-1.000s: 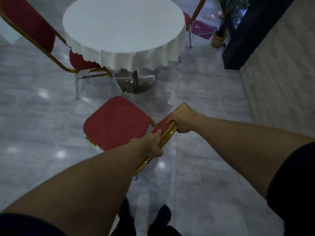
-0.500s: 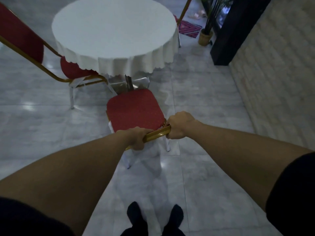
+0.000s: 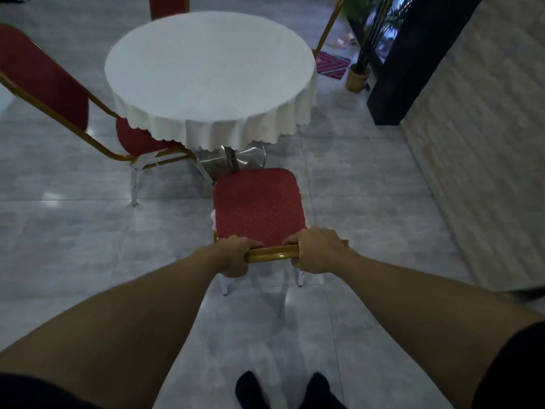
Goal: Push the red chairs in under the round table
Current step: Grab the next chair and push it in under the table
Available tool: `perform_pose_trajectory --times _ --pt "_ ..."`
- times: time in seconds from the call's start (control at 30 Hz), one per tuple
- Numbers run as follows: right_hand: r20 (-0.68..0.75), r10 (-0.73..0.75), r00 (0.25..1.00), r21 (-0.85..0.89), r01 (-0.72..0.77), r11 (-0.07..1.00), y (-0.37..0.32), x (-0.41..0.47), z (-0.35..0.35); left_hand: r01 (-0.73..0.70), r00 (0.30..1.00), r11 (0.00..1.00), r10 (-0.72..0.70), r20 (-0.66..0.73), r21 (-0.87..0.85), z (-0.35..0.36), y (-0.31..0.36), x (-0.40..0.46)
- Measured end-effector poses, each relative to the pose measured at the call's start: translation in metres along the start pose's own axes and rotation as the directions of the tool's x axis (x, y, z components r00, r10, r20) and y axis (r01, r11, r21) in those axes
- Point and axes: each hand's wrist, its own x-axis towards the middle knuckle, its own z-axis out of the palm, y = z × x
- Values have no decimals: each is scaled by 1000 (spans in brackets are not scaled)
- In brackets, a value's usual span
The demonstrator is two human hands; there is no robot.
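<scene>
A red chair (image 3: 258,205) with a gold frame stands in front of me, its seat facing the round table (image 3: 206,72), which is covered by a white cloth. The seat's front edge sits just short of the cloth's hem, beside the metal pedestal (image 3: 231,162). My left hand (image 3: 234,255) and my right hand (image 3: 317,250) both grip the gold top rail of the chair's back. A second red chair (image 3: 44,84) stands at the table's left with its seat partly under the cloth. The red back of a third chair (image 3: 168,5) shows behind the table.
A stone-textured wall (image 3: 486,143) runs along the right. A dark panel (image 3: 413,60), a potted plant (image 3: 358,75) and a red patterned mat (image 3: 331,64) lie at the far right. A gold chair frame (image 3: 328,25) leans by the table's far right. My feet (image 3: 283,391) stand on grey tiles.
The chair has swung round from an angled pose to square with the table and moved closer to it. Both hands have stayed on the top rail, and I have stepped forward.
</scene>
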Motion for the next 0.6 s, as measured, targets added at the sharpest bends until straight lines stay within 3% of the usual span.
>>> perform_pose_trajectory --times 0.2,0.6 --pt "-7 48 999 53 -48 997 5 53 -19 4 996 1000 -5 -90 -6 -36 -14 32" --pt "-43 22 999 9 -21 1000 50 189 -86 85 990 996 -89 -109 -37 -139 -30 132"
